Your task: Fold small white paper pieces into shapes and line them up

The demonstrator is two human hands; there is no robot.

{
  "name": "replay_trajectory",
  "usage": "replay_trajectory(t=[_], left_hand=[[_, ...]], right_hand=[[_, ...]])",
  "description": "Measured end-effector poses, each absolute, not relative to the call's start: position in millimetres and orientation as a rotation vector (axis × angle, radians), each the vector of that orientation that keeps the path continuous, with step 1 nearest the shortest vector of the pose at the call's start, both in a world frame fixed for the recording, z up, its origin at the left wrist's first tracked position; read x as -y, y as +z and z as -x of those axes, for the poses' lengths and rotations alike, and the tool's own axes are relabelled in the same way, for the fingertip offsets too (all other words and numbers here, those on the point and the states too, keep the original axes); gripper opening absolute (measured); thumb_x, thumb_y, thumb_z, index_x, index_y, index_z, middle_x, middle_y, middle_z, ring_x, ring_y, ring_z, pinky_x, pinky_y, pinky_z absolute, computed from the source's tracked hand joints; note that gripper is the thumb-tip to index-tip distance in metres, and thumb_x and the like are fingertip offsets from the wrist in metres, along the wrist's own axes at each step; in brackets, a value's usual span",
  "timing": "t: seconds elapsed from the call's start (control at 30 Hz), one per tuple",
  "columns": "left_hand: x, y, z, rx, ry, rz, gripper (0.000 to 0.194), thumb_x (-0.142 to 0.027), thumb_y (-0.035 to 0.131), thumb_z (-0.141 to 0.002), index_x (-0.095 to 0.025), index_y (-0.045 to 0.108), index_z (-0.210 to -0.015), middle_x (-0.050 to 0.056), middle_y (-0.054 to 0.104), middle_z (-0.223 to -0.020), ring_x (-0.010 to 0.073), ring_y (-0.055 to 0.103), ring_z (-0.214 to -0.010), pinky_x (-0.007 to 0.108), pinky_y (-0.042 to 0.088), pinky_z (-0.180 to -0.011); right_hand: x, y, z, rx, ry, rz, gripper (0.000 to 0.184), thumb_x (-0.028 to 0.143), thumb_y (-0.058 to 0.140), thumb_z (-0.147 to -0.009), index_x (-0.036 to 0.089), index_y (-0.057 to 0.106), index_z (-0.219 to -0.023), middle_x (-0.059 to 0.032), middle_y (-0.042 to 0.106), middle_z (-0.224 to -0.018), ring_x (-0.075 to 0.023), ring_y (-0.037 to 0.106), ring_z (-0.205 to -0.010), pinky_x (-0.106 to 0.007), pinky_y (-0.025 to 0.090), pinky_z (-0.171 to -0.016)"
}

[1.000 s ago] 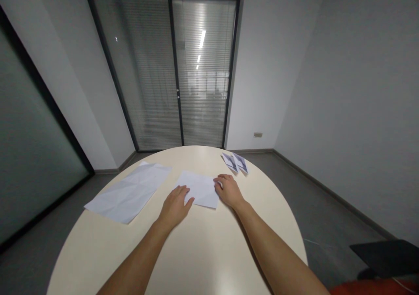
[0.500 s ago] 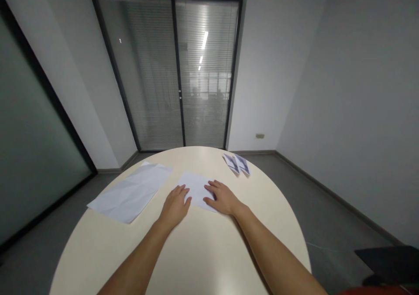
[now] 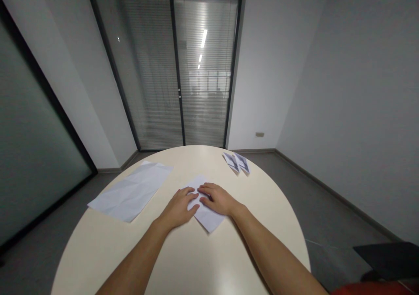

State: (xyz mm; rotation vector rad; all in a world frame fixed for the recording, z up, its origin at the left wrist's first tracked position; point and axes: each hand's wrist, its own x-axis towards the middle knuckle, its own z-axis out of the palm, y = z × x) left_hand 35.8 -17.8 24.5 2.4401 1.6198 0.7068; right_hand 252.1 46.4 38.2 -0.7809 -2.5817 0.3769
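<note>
A small sheet of white paper lies turned on the round table in front of me, one corner pointing towards me. My left hand rests on its left side, fingers apart. From the right, my right hand lies over the paper with its fingers spread out flat, the tips close to those of the left hand. Between and under the hands, part of the sheet is hidden.
A larger creased white sheet lies at the table's left edge. Two folded paper pieces with dark printed marks sit at the far right of the cream table. A black chair part stands at lower right.
The small paper has turned so that a corner points towards me and has come slightly nearer. My hands have moved closer together over it.
</note>
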Motion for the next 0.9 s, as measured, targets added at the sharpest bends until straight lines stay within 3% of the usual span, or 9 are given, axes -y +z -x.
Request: replay_trajectory(t=[0.2, 0.33, 0.47, 0.63, 0.77, 0.9], left_hand=[[19.9, 25.5, -35.5, -1.543, 0.68, -2.458, 0.041, -0.037, 0.062, -0.091, -0.024, 0.066, -0.129, 0.011, 0.056, -0.143, 0.0268, 0.051, -0.134, 0.047, 0.034, -0.119], [20.0, 26.1, -35.2, -1.544, 0.592, -2.477, 0.046, -0.04, 0.061, -0.092, -0.026, 0.061, -0.136, 0.01, 0.052, -0.151, 0.0281, 0.044, -0.142, 0.052, 0.026, -0.122], [18.8, 25.5, -36.4, -1.668, 0.493, -2.431, 0.051, -0.047, 0.055, -0.095, -0.026, 0.057, -0.141, 0.01, 0.045, -0.157, 0.0309, 0.037, -0.147, 0.055, 0.023, -0.122], [14.9, 21.7, -37.3, -1.957, 0.495, -2.335, 0.053, -0.048, 0.048, -0.098, -0.02, 0.056, -0.143, 0.014, 0.045, -0.156, 0.0346, 0.038, -0.146, 0.056, 0.027, -0.12], [11.7, 15.9, -35.1, -2.027, 0.566, -2.337, 0.053, -0.046, 0.049, -0.098, -0.017, 0.056, -0.142, 0.017, 0.043, -0.157, 0.0354, 0.037, -0.147, 0.053, 0.029, -0.12], [11.1, 13.9, -34.6, -2.022, 0.553, -2.335, 0.057, -0.047, 0.049, -0.098, -0.015, 0.054, -0.145, 0.018, 0.042, -0.157, 0.0364, 0.036, -0.147, 0.052, 0.03, -0.119]], right_hand=[[-47.4, 33.1, -255.7, 2.612, 0.385, 1.027, 0.052, 0.042, 0.04, -0.103, 0.018, 0.05, -0.148, -0.0129, 0.046, -0.156, -0.0316, 0.038, -0.146, -0.055, 0.03, -0.118], [-48.6, 36.0, -257.7, 2.587, 0.353, 1.016, 0.047, 0.041, 0.045, -0.102, 0.02, 0.056, -0.143, -0.0131, 0.051, -0.151, -0.032, 0.041, -0.143, -0.059, 0.03, -0.117], [-50.1, 40.5, -255.1, 2.545, 0.298, 0.845, 0.037, 0.034, 0.045, -0.102, 0.024, 0.066, -0.131, -0.0103, 0.061, -0.141, -0.0277, 0.05, -0.136, -0.056, 0.033, -0.116], [-49.2, 39.6, -253.5, 2.557, 0.316, 0.725, 0.047, 0.039, 0.053, -0.099, 0.019, 0.058, -0.142, -0.0144, 0.054, -0.149, -0.0302, 0.047, -0.14, -0.05, 0.037, -0.116], [-50.6, 34.6, -256.4, 2.614, 0.349, 0.75, 0.057, 0.046, 0.06, -0.094, 0.015, 0.058, -0.141, -0.0192, 0.05, -0.15, -0.0344, 0.044, -0.142, -0.052, 0.035, -0.117], [-52.1, 34.1, -258.3, 2.622, 0.393, 0.812, 0.062, 0.05, 0.063, -0.091, 0.018, 0.056, -0.144, -0.0191, 0.05, -0.151, -0.0385, 0.043, -0.142, -0.06, 0.033, -0.115]])
